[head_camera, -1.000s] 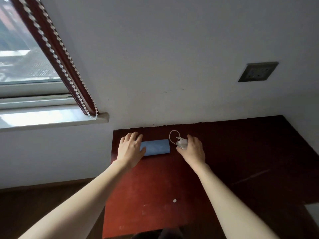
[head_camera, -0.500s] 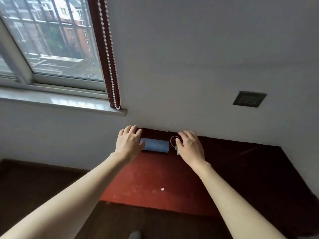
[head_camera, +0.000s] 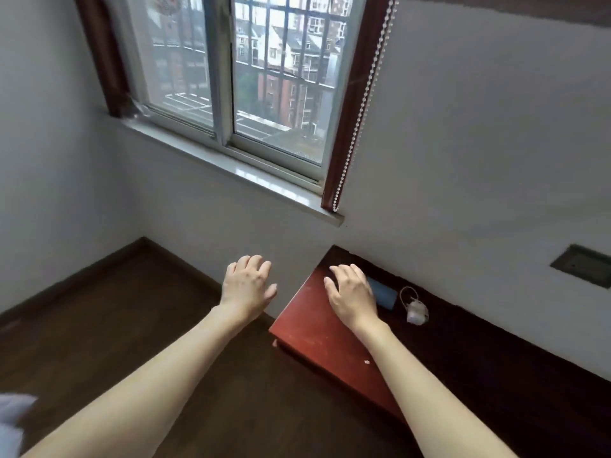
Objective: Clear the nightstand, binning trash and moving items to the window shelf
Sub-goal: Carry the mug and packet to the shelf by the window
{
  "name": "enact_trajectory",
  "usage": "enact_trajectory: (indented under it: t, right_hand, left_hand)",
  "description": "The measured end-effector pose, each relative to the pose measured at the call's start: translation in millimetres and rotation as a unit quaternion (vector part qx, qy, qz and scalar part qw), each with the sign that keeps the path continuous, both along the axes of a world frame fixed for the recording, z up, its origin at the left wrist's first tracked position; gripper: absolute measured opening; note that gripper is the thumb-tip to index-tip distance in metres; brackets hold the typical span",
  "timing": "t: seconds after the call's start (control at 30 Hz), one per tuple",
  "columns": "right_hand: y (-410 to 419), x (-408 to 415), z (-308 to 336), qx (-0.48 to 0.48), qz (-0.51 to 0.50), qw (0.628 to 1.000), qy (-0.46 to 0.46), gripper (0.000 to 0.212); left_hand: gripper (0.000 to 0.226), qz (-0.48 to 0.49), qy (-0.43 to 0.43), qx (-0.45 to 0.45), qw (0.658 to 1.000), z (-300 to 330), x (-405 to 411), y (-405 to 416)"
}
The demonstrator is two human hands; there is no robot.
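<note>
A red-brown nightstand (head_camera: pixel 317 328) stands against the wall below the window. On its back edge lies a blue rectangular item (head_camera: pixel 385 295), and to its right a small white charger with a looped cable (head_camera: pixel 416 311). My right hand (head_camera: pixel 352 294) hovers over the nightstand, fingers apart, covering the blue item's left end. Left of the nightstand, my left hand (head_camera: pixel 248 285) hangs open over the floor, holding nothing. The white window shelf (head_camera: pixel 238 171) runs along the base of the window, up and to the left.
A beaded blind cord (head_camera: pixel 360 104) hangs by the dark red window frame. A grey wall socket (head_camera: pixel 583 266) sits at the right. Dark wood floor (head_camera: pixel 115 325) fills the left. Something pale and blurred (head_camera: pixel 13 414) shows at the lower left edge.
The view has swung left and up toward the window. My left hand came off the blue item and moved left over the floor. My right hand left the charger and now covers the blue item's end.
</note>
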State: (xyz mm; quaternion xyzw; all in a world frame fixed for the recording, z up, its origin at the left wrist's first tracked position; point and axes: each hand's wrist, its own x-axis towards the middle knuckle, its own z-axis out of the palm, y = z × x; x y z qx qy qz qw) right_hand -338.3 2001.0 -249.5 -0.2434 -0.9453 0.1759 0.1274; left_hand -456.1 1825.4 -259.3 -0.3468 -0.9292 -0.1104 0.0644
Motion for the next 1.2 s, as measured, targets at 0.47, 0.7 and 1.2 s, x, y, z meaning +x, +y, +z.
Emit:
enact_trajectory:
  t: [0.47, 0.7, 1.2]
  right_hand:
    - [-201, -224, -21, 0.004, 0.200, 0.980, -0.012, 0.041]
    - [-286, -318, -32, 0.005, 0.264, 0.964, -0.004, 0.037]
    - [-438, -566, -59, 0.025, 0.456, 0.889, 0.003, 0.036]
  left_hand:
    - [0.048, 0.237, -0.022, -0.007, 0.971, -12, -143, -253]
    - [0.048, 0.315, -0.031, -0.011, 0.949, -19, -200, -352]
    - [0.047, 0.491, -0.043, 0.024, 0.870, -56, -361, -489]
